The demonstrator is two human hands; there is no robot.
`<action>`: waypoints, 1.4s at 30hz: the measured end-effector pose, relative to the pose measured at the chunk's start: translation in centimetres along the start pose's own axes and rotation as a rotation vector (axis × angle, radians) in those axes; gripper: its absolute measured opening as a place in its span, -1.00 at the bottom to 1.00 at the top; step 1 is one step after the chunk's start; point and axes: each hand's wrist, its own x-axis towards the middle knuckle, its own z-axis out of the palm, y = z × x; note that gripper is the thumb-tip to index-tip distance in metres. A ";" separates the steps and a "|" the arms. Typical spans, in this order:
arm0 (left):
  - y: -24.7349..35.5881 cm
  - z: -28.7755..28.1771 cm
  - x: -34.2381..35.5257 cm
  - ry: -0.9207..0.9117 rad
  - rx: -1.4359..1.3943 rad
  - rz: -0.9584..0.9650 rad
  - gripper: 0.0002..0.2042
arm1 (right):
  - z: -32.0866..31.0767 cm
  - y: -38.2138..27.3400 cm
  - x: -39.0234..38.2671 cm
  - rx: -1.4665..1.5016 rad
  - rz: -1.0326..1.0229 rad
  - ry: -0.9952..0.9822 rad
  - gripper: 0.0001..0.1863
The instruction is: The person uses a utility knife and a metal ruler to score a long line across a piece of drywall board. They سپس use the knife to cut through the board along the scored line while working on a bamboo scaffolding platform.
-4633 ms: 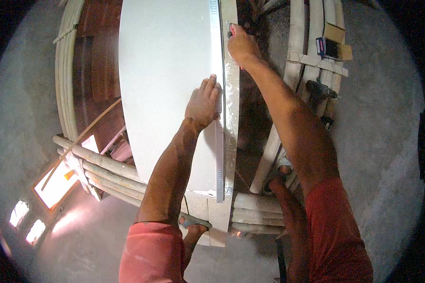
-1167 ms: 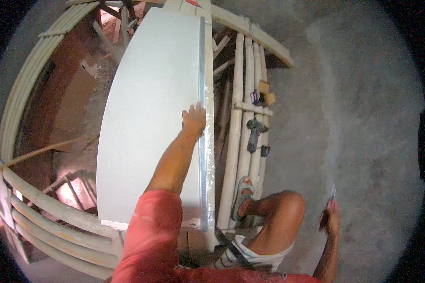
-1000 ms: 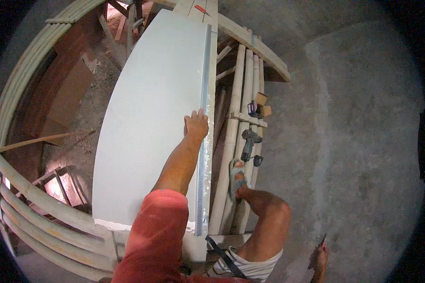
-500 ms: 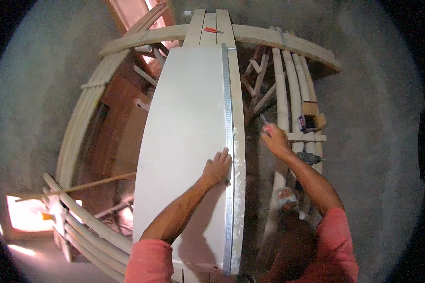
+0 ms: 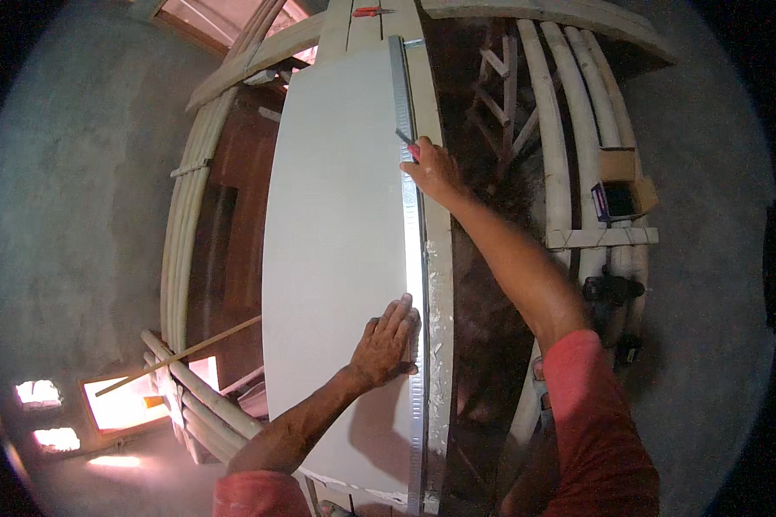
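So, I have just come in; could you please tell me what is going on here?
A person is working over a white board. The left hand presses on it, fingers at a metal strip along its right side. Farther up, the right hand holds a small red knife by the strip; whether the blade touches is unclear. Another red tool lies beyond the far end. On the right, a drill and open box rest on poles.

Bare hands (image 5: 386,345), two | white panel (image 5: 336,215), one | metal straightedge (image 5: 411,220), one | red-handled tools (image 5: 369,12), two | power drill (image 5: 610,289), one | open carton (image 5: 616,162), one | pale poles at right (image 5: 557,172), four | red sleeves (image 5: 591,414), two
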 end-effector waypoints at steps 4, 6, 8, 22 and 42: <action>-0.1 0.1 0.0 0.001 -0.014 0.000 0.11 | 0.1 0.8 0.7 -0.075 0.109 -0.086 -0.51; -0.3 0.1 0.0 0.019 -0.036 0.016 0.11 | 0.1 1.0 0.8 -0.088 0.106 -0.076 -0.49; -0.4 0.1 -0.1 0.026 -0.036 0.016 0.11 | 0.1 1.0 0.9 -0.103 0.151 -0.082 -0.43; -2.3 -2.7 1.8 0.123 -0.170 0.094 -0.09 | -0.7 -0.1 1.0 -0.129 0.224 -0.186 -0.45; -10.6 -16.1 22.3 0.097 -0.019 0.063 0.06 | -0.1 1.9 1.3 -0.030 0.112 -0.126 -0.49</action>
